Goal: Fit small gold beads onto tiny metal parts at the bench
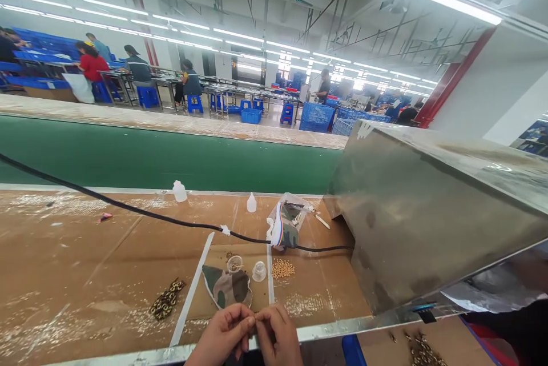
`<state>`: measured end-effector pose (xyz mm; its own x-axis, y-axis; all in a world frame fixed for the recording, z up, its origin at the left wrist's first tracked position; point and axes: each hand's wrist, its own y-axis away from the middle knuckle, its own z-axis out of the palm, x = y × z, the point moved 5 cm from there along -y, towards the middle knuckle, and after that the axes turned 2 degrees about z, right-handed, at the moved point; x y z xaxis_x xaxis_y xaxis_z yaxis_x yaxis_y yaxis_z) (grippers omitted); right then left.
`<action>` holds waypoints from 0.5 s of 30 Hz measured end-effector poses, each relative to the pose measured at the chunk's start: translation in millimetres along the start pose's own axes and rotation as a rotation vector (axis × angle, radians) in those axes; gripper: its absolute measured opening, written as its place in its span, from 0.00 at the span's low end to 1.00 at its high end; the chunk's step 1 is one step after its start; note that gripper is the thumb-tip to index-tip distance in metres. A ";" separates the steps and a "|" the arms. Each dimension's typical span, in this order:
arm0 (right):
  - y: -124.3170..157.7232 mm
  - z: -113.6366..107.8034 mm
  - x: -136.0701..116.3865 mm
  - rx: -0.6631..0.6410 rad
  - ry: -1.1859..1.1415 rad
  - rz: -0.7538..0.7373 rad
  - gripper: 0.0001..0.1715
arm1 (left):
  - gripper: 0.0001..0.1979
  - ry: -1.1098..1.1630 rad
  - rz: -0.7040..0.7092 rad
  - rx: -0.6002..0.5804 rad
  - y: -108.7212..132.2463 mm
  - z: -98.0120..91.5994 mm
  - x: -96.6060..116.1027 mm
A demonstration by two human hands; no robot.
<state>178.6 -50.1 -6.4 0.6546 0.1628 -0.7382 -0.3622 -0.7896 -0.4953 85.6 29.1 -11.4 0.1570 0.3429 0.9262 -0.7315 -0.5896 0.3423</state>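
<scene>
My left hand (pixel 225 334) and my right hand (pixel 278 336) meet at the near edge of the cardboard-covered bench (pixel 64 274), fingertips pinched together on something too small to make out. Just beyond them lies a camouflage fabric piece (pixel 226 287). Two small clear cups (pixel 234 264) (pixel 258 270) stand behind it, beside a heap of tan beads (pixel 283 268). Dark patterned chain parts (pixel 166 299) lie left of my hands.
A black cable (pixel 128 209) crosses the bench. Two white dropper bottles (pixel 179 191) (pixel 252 203) and a clear bag of fabric (pixel 286 223) sit near the green conveyor belt (pixel 171 157). A large steel housing (pixel 428 212) fills the right. Other people work at far tables.
</scene>
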 end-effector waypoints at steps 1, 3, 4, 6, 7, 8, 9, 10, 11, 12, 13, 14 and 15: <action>1.5 -0.6 2.4 -0.018 -0.002 -0.001 0.11 | 0.32 -0.011 -0.003 -0.025 -0.5 0.6 -0.2; 4.2 -1.9 7.1 -0.060 -0.002 0.007 0.10 | 0.31 -0.039 -0.015 -0.071 -0.6 2.2 -0.2; 5.4 -2.8 9.1 -0.077 -0.002 0.011 0.10 | 0.31 -0.055 -0.025 -0.086 -0.5 2.8 -0.2; 7.4 -4.5 12.5 -0.089 0.001 0.016 0.10 | 0.31 -0.087 -0.049 -0.096 -0.4 3.5 -0.6; 8.2 -5.0 13.8 -0.085 0.008 0.015 0.11 | 0.31 -0.096 -0.057 -0.094 -0.6 3.6 -1.1; 9.0 -4.5 14.5 -0.087 0.016 0.005 0.11 | 0.32 -0.100 -0.063 -0.091 -1.1 3.6 -1.9; 9.7 -3.3 14.9 -0.088 0.027 -0.006 0.11 | 0.32 -0.101 -0.069 -0.091 -1.8 3.7 -3.1; 10.3 -2.0 15.3 -0.080 0.042 -0.010 0.12 | 0.33 -0.101 -0.075 -0.090 -2.6 3.5 -4.7; 10.7 -0.8 15.6 -0.062 0.057 -0.006 0.13 | 0.33 -0.098 -0.080 -0.086 -3.4 3.1 -6.3; 11.0 0.2 15.5 -0.035 0.072 0.005 0.13 | 0.33 -0.095 -0.083 -0.078 -4.0 2.4 -7.7; 11.2 0.7 15.0 0.001 0.085 0.021 0.14 | 0.33 -0.091 -0.087 -0.069 -4.3 1.7 -8.8; 11.4 0.8 14.1 0.039 0.097 0.039 0.15 | 0.33 -0.083 -0.084 -0.059 -4.3 1.0 -9.0; 11.5 0.7 12.6 0.072 0.105 0.052 0.16 | 0.32 -0.072 -0.078 -0.052 -3.9 0.6 -8.6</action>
<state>182.2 -56.7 -21.7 0.6982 0.0571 -0.7137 -0.4417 -0.7501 -0.4921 87.5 28.0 -20.6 0.2608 0.3317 0.9066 -0.7481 -0.5242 0.4069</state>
